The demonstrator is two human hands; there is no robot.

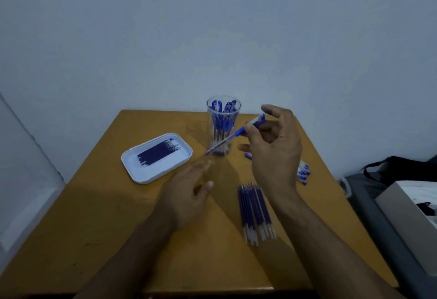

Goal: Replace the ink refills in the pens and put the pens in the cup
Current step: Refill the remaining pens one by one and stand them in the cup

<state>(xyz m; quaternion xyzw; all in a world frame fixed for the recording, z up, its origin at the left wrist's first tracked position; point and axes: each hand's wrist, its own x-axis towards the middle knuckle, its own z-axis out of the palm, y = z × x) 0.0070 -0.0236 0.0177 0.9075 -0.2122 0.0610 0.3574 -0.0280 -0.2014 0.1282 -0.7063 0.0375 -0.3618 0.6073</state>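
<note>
1. The wooden counter point(94, 239) carries everything and backs onto a pale wall point(212, 26).
2. A white tray point(132, 163) sits on the counter's left part, holding a bunch of dark blue refills point(157, 152) that lie side by side, their metal tips pointing to the far right.
3. A clear cup point(223, 119) stands upright near the far edge, with several blue pens point(221, 121) standing in it, caps up.
4. A second row of refills point(255, 211) lies on the counter near the right forearm, long axes running near to far, pale ends toward the person.
5. The right hand point(276, 149) is raised in front of and to the right of the cup; its thumb and fingers point(250, 130) pinch a blue pen point(234, 136) near its capped end, while the forefinger sticks out loosely above.
6. That pen is held in the air, tilted, its long axis running from upper right to lower left, the capped end up by the hand and the other end pointing down past the base of the cup.
7. The left hand point(186, 194) hovers low over the counter between tray and cup, fingers relaxed and spread, holding nothing.
8. A small heap of pens point(303, 173) lies behind the right wrist, partly hidden.
</note>
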